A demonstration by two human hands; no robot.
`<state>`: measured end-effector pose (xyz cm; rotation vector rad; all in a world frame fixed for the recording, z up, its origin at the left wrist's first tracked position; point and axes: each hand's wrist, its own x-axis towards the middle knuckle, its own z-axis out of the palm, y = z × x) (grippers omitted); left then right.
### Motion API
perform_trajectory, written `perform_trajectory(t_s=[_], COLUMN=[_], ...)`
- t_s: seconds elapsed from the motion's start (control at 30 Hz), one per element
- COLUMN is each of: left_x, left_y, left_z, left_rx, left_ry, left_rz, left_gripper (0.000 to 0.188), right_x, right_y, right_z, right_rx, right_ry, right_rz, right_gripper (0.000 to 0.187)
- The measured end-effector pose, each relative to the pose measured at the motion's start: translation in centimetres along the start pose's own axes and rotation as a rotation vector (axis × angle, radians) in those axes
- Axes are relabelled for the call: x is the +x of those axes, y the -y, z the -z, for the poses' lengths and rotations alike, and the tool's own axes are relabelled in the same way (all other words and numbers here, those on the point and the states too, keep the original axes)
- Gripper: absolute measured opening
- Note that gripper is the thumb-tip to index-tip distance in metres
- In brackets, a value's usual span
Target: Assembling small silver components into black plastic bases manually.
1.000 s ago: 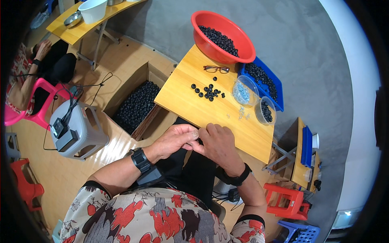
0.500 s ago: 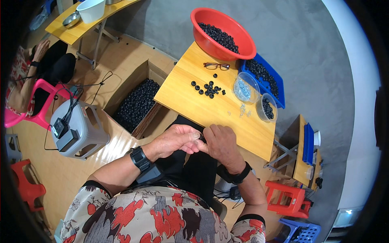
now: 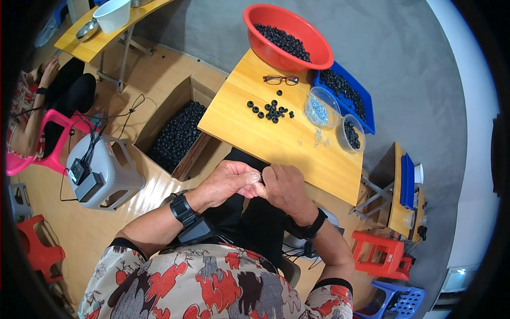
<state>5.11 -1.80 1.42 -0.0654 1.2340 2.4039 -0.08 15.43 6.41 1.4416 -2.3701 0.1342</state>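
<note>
Over my lap, at the near edge of the wooden table (image 3: 239, 130), my hands meet fingertip to fingertip. Both my left hand (image 3: 228, 182) and my right hand (image 3: 287, 192) are closed around a small black part (image 3: 261, 179), mostly hidden by the fingers. Loose round black parts (image 3: 270, 114) lie scattered on the tabletop beyond them. To the right of those, a clear tub (image 3: 321, 108) holds small light-blue and silvery pieces. Tiny metallic pieces (image 3: 319, 138) are strewn in front of it, and another clear tub (image 3: 350, 134) contains small black parts.
At the table's far end stand a red basin (image 3: 324, 53) and a blue tray (image 3: 366, 119), both with black parts. Eyeglasses (image 3: 280, 80) rest near the basin. A cardboard box (image 3: 204, 141) of black parts sits left of the table. Another person (image 3: 32, 114) sits at far left.
The view has shifted slightly. My hands stay pressed together at the table's edge, with the right fingers turned a little over the black part.
</note>
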Motion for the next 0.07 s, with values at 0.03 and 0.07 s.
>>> perform_trajectory(t_s=[0.03, 0.07], left_x=[0.04, 0.09], left_y=[0.11, 0.25], left_z=[0.00, 0.02], left_rx=[-0.013, -0.027], left_ry=[-0.004, -0.009], left_rz=[-0.004, -0.007], left_gripper=[0.025, 0.025], right_x=[-0.10, -0.16], right_y=[0.04, 0.11], right_z=[-0.08, -0.18], right_rx=[-0.005, -0.008], right_ry=[0.004, 0.009], right_rz=[-0.009, -0.018], right_gripper=[0.031, 0.032])
